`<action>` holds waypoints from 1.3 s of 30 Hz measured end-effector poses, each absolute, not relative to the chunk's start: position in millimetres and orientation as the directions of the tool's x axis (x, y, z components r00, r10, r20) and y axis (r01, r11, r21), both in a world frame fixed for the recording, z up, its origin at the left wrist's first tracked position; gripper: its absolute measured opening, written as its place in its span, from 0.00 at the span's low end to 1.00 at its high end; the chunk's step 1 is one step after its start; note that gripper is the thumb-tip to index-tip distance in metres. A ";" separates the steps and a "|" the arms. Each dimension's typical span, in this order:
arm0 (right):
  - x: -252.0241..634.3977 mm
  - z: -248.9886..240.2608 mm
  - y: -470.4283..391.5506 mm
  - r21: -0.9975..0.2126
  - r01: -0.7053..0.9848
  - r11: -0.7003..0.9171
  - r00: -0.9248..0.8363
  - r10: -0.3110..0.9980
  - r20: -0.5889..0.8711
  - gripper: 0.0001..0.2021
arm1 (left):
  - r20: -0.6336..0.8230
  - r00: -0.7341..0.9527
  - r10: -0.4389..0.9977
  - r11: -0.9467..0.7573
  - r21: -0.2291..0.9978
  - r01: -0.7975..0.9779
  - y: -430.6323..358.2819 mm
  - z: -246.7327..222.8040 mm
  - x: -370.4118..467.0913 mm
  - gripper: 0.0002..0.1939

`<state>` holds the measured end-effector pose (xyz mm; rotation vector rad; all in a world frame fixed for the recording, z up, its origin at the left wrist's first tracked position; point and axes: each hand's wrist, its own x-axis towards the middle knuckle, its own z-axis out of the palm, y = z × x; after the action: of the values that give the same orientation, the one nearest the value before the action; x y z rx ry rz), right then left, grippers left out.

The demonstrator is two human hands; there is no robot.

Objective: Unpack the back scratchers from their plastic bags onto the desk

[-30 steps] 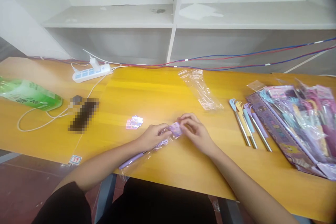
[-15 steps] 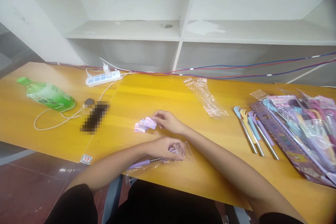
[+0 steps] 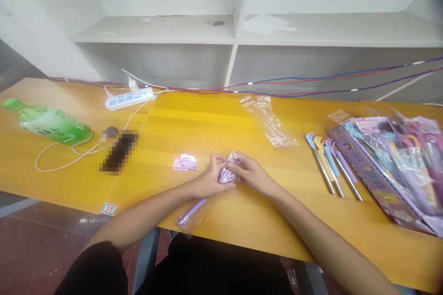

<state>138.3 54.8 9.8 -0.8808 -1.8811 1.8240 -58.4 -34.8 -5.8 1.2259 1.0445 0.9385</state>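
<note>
My left hand (image 3: 211, 179) is wrapped round a purple back scratcher (image 3: 227, 176) inside a clear plastic bag (image 3: 204, 213). The claw end shows between my hands, and the purple handle slants down toward the table's front edge. At the bag's upper end, the fingers of my right hand (image 3: 249, 171) are closed on the plastic, close to my left fingertips. Whether a card is also in my right fingers is hidden. Left of my hands lies a small overlapping pile of pink and purple cards (image 3: 187, 162).
Several loose back scratchers (image 3: 334, 166) lie to the right, beside a heap of bagged ones (image 3: 398, 156). An empty plastic bag (image 3: 268, 122) lies farther back. At left are a green bottle (image 3: 57, 124), a power strip (image 3: 129, 98) and a white cable.
My right hand has moved from the cards back to the bag's upper end, and the top card is gone from the pile. My left hand has raised and tilted the bagged scratcher.
</note>
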 end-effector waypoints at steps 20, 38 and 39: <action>185.5 71.1 99.8 -0.971 -0.125 0.202 -0.004 0.979 0.204 0.21 | -0.232 0.486 0.843 0.356 0.917 -0.179 -25.5 1.9 -64.8 0.26; 208.0 207.6 74.8 -0.683 0.150 0.715 -0.027 0.693 0.720 0.10 | -0.209 0.567 0.797 0.236 0.971 0.025 -31.5 9.8 -66.1 0.28; 217.6 209.8 80.7 -0.703 0.161 0.693 -0.045 0.717 0.696 0.11 | -0.214 0.568 0.795 0.222 0.973 0.057 -31.7 10.2 -66.4 0.29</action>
<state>217.6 80.7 209.8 -0.7373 -1.5831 0.5226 -66.4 -31.7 10.2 1.2603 0.8484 0.6048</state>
